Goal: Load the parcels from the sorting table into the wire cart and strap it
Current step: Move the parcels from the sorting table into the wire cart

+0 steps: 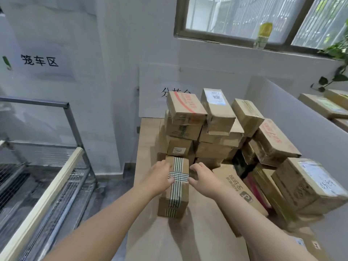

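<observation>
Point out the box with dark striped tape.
The small box between the left hand and right hand; the other boxes carry no stripes.

A: Your two bare forearms come up from the lower edge and converge ahead of you.
B: Yes, and your left hand grips the parcel: thumb laid over its top, fingers curled at its far left corner.
A: Your right hand sits level with the left, just beside the parcel, fingers curled, thumb pointing inward.
B: Whether your right thumb actually touches it, I can't tell
</observation>
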A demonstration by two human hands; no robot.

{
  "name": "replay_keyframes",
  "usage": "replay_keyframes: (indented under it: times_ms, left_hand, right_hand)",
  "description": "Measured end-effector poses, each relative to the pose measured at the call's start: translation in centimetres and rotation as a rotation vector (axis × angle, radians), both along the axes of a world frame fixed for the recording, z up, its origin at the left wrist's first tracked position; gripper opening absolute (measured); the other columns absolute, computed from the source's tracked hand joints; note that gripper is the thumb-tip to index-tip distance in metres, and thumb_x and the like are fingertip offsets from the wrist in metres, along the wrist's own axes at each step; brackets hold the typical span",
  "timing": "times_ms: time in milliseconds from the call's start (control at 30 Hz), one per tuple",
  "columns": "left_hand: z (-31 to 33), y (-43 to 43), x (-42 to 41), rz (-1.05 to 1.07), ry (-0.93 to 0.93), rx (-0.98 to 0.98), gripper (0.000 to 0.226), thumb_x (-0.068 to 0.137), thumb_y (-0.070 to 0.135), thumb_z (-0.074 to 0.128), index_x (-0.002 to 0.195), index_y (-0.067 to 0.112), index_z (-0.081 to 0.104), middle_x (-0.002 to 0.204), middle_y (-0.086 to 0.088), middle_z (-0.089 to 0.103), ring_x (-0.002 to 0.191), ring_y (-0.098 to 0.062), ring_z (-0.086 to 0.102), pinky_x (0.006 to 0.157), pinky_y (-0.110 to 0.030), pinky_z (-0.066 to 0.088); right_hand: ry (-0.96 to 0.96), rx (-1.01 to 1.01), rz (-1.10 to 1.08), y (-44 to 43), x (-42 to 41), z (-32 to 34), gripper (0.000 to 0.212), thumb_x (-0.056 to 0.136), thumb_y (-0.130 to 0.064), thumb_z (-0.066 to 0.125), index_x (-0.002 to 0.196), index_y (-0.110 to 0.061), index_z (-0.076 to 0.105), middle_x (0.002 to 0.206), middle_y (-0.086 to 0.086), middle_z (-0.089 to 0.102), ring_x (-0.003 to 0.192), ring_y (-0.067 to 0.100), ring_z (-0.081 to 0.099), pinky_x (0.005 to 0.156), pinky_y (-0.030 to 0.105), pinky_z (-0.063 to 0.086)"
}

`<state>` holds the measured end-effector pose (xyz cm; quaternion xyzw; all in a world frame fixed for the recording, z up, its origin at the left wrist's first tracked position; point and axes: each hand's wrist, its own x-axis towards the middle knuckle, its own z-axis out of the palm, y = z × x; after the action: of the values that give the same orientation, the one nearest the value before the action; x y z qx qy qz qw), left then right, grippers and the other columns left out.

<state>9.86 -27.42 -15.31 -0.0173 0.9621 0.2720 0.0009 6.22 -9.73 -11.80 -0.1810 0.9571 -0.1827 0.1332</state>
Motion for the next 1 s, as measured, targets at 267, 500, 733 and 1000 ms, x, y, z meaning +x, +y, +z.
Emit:
replay_keyframes:
  times_ms: [267,500,733,1000]
  left_hand:
    - [-5.2,-1.3,-2.7,0.061,-0.148,0.112,0.031,0.092,0.025,0.057,0.123,0.019,0.058,0.118,-0.001,0.059,0.107,-0.016,0.055,0.094,-0.033,0.049]
    - [-8.5,-0.3,-4.3,0.25,-0.204,0.459,0.044,0.096,0.029,0.057,0.132,0.024,0.034,0.121,0.003,0.059,0.106,-0.013,0.06,0.09,-0.033,0.054]
    - [-10.6,-1.3,-4.3,0.51,-0.428,1.016,0.046,0.088,0.045,0.069,0.117,0.009,0.065,0.105,-0.002,0.074,0.087,-0.011,0.071,0.066,-0.015,0.054]
    - [-10.5,2.4,-0.6,0.664,-0.369,1.25,0.034,0.087,0.037,0.072,0.113,0.016,0.068,0.105,-0.003,0.075,0.099,-0.017,0.072,0.086,-0.031,0.058]
  right_hand:
    - [-0.188,0.001,-0.059,-1.1,-3.3,-5.2,0.052,0.098,-0.036,0.054,0.144,-0.018,0.039,0.143,0.002,0.042,0.126,0.021,0.05,0.103,0.037,0.046]
    - [-0.372,-0.277,-0.076,-2.1,-6.0,-7.8,0.023,0.1,-0.015,0.053,0.119,-0.027,0.05,0.119,-0.005,0.056,0.127,0.02,0.051,0.1,0.028,0.04]
    - [-0.707,-0.559,-0.377,-1.3,-6.8,-12.5,0.043,0.09,-0.049,0.065,0.122,-0.023,0.057,0.117,-0.002,0.068,0.099,0.011,0.066,0.075,0.023,0.054]
    - [-0.606,-0.657,-0.384,-0.6,-3.4,-11.8,0.031,0.098,-0.049,0.05,0.123,-0.031,0.057,0.107,-0.011,0.068,0.092,0.003,0.066,0.064,0.015,0.05]
